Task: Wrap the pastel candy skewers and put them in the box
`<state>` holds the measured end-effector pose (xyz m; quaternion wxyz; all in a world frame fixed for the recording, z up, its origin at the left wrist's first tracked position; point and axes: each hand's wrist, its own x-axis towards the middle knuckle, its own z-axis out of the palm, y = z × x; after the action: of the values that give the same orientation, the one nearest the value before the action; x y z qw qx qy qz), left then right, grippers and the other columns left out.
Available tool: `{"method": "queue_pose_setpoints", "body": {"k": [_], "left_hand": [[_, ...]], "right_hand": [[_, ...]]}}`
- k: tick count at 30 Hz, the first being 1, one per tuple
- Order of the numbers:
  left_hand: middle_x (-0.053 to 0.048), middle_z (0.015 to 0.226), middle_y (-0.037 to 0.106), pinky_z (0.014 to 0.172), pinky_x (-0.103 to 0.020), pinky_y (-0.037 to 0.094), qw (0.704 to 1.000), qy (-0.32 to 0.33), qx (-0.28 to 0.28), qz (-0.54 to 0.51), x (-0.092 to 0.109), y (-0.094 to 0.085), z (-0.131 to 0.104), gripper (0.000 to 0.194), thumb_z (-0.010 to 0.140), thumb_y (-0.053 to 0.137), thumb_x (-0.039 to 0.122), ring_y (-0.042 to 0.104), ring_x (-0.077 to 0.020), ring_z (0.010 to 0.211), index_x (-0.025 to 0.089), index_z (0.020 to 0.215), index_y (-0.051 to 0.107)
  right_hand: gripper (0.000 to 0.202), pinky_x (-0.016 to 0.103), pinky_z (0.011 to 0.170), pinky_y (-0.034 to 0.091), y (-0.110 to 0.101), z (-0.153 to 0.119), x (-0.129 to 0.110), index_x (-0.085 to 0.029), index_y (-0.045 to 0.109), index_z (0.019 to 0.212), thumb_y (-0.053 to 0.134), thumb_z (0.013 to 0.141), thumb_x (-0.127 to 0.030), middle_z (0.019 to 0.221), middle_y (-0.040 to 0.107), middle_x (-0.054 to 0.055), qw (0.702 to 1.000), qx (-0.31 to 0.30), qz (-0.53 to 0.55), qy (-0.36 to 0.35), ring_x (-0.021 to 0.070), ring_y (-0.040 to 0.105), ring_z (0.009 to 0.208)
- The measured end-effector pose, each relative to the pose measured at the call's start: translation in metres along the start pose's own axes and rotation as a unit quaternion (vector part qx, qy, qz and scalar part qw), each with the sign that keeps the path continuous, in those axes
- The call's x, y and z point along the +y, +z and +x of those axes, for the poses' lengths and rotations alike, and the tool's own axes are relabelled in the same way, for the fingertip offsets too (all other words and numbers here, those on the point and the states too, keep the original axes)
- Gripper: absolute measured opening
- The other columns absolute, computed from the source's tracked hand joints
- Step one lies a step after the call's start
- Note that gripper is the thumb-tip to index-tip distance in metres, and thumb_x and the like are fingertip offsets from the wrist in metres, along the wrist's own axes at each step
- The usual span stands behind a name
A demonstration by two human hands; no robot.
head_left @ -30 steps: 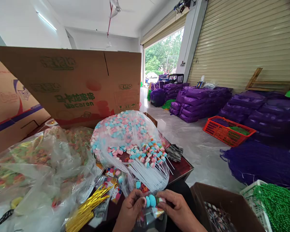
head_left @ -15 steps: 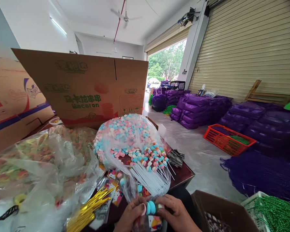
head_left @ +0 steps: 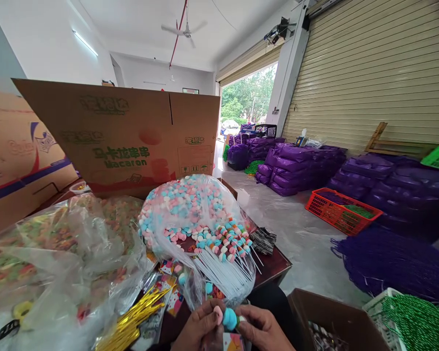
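Between my two hands is a candy skewer [head_left: 229, 319] of soft pieces, with blue ones in the middle. My left hand [head_left: 196, 327] is closed round its left end, where a pink piece shows at the fingertips. The fingers of my right hand [head_left: 264, 327] pinch the other end, beside a whitish piece. Just below the skewer, a clear packet with a colourful print [head_left: 233, 341] shows between the hands; which hand touches it, I cannot tell. Beyond them lie white sticks [head_left: 225, 273] and several finished candy skewers [head_left: 234, 240], on an open bag of pink, blue and white candies [head_left: 186, 197].
Gold twist ties [head_left: 135, 317] lie left of my hands, near a large clear bag of ring-shaped candies [head_left: 66, 243]. A cardboard box [head_left: 128, 131] stands behind. On the floor at right are an open carton [head_left: 303, 304], a red crate [head_left: 340, 214] and purple bundles [head_left: 296, 163].
The view has shifted slightly. Both hands keep hold of the skewer, and its blue pieces have turned a little between the fingers.
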<state>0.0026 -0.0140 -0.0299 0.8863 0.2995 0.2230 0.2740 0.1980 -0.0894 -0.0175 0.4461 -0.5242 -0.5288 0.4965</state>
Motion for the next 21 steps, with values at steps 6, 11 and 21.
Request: {"method": "queue_pose_setpoints", "body": {"k": [6, 11, 21], "left_hand": [[0.004, 0.058, 0.054, 0.051, -0.017, 0.033, 1.0, 0.021, 0.014, -0.012, -0.001, 0.0, 0.003, 0.043, 0.062, 0.094, 0.044, 0.045, -0.0042, 0.049, 0.015, 0.071, 0.064], [0.0, 0.073, 0.065, 0.062, -0.022, 0.044, 0.997, 0.033, 0.045, 0.051, 0.007, 0.007, -0.001, 0.043, 0.071, 0.087, 0.051, 0.056, -0.0095, 0.06, 0.019, 0.095, 0.072], [-0.003, 0.072, 0.064, 0.072, -0.025, 0.047, 0.999, 0.015, 0.047, 0.005, -0.003, -0.002, -0.008, 0.042, 0.067, 0.09, 0.049, 0.062, -0.0135, 0.07, 0.015, 0.087, 0.075]], "right_hand": [[0.065, 0.029, 0.067, 0.051, -0.006, 0.001, -0.003, -0.018, 0.077, 0.086, 0.067, 0.073, -0.081, 0.067, 0.057, 0.002, 0.999, 0.03, -0.01, 0.005, 0.0161, 0.052, 0.067], [0.065, 0.031, 0.069, 0.051, -0.005, 0.003, -0.007, -0.018, 0.076, 0.084, 0.063, 0.077, -0.081, 0.071, 0.058, 0.003, 1.0, 0.021, -0.015, -0.008, 0.0165, 0.051, 0.068], [0.056, 0.028, 0.067, 0.043, -0.001, 0.006, 0.001, -0.018, 0.072, 0.083, 0.06, 0.085, -0.073, 0.071, 0.057, 0.002, 0.996, 0.004, -0.082, -0.029, 0.0156, 0.047, 0.069]]}}
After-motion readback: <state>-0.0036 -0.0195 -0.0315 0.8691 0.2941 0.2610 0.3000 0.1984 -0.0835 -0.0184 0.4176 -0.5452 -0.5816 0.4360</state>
